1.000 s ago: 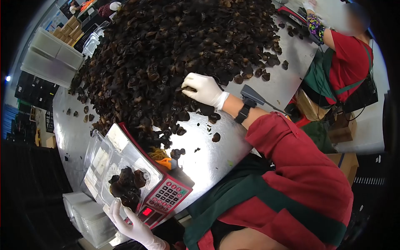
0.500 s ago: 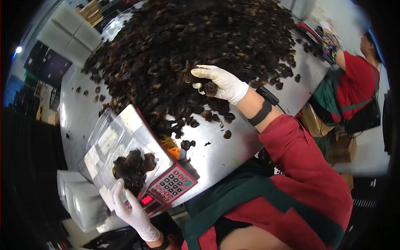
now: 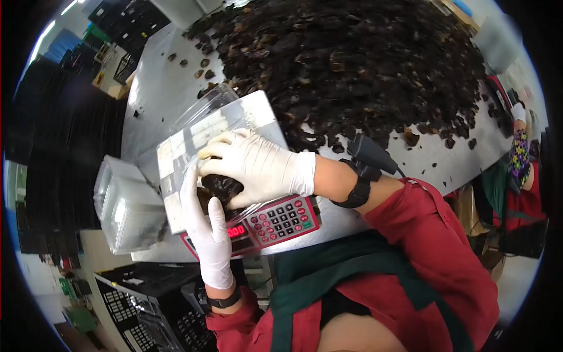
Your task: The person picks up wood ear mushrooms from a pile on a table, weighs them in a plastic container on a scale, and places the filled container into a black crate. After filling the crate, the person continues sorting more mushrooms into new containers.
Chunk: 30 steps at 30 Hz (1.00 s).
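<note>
On the metal tabletop (image 3: 155, 111), near its close edge, sits a scale (image 3: 170, 146), slanted. Keypad side faces the wearer's body, long edge running from lower left to upper right; red digits lit.

A clump of dark mushrooms (image 3: 221, 186) lies over the plate, between two gloved hands. Its long axis is hard to read: fingers cover much of it.

Right hand (image 3: 251, 167) comes across from the right, fingers pointing left and bent over the clump, thumb low beside it. Cannot tell whether this grip is closed on any pieces.

Left hand (image 3: 206, 234) rises from below, fingers pointing away from the body along the clump's left side. Grip open, thumb standing apart from fingers.

Containers: clear plastic (image 3: 205, 107) stands up past the scale's far edge. Left of the scale, a stack of nested clear trays (image 3: 132, 214), tilted.

Beyond, a broad heap of mushrooms (image 3: 352, 70), strays about its edges. Far right, a co-worker's gloved hand (image 3: 518, 111) near another red scale (image 3: 498, 97).
</note>
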Each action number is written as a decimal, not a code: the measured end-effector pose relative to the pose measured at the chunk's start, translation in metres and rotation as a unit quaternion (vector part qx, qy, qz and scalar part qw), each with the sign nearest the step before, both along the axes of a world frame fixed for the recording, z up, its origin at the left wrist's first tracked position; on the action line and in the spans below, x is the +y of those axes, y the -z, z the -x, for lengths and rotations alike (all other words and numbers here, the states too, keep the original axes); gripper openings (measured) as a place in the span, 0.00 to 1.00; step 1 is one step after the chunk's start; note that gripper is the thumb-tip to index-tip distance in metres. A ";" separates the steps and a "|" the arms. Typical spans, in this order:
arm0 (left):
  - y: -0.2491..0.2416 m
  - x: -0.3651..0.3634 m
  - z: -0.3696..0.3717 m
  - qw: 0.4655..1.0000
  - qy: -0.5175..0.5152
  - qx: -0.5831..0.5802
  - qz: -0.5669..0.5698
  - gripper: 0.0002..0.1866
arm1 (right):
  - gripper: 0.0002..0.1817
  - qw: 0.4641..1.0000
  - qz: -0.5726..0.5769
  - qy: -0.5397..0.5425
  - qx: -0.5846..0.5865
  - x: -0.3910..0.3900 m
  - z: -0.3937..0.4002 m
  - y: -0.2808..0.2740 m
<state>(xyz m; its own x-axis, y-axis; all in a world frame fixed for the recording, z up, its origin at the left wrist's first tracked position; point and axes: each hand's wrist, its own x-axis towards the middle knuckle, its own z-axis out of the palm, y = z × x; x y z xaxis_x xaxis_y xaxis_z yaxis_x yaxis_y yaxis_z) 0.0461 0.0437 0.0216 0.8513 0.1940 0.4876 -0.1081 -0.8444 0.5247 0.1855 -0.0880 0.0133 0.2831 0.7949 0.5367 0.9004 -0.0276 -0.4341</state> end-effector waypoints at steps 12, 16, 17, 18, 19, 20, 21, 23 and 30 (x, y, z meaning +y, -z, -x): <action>0.002 -0.005 0.011 0.999 -0.007 0.048 -0.021 0.24 | 0.30 0.866 -0.011 0.500 -0.001 -0.211 -0.018 0.057; 0.009 -0.002 0.019 0.999 -0.012 0.025 0.020 0.24 | 0.37 0.783 0.066 0.617 0.032 -0.297 -0.018 0.097; 0.009 -0.002 0.020 0.999 -0.028 0.020 0.018 0.24 | 0.37 0.781 0.061 0.617 0.077 -0.305 -0.017 0.100; 0.010 -0.002 0.020 0.999 -0.037 0.022 0.011 0.23 | 0.37 0.794 0.057 0.599 0.090 -0.305 -0.016 0.101; 0.009 -0.005 0.020 0.999 -0.031 0.022 0.009 0.23 | 0.36 0.807 0.052 0.580 0.103 -0.300 -0.017 0.101; 0.008 -0.008 0.020 0.999 -0.035 0.015 0.021 0.23 | 0.36 0.828 0.053 0.546 0.112 -0.292 -0.020 0.103; 0.007 -0.010 0.019 0.999 -0.040 0.008 0.033 0.23 | 0.36 0.851 0.044 0.515 0.092 -0.283 -0.020 0.104; 0.007 -0.012 0.019 0.998 -0.043 0.010 0.044 0.23 | 0.35 0.889 0.093 0.448 0.031 -0.266 -0.019 0.098; 0.006 -0.015 0.024 0.999 -0.051 0.015 0.005 0.22 | 0.05 0.877 0.038 0.475 0.065 -0.270 -0.023 0.114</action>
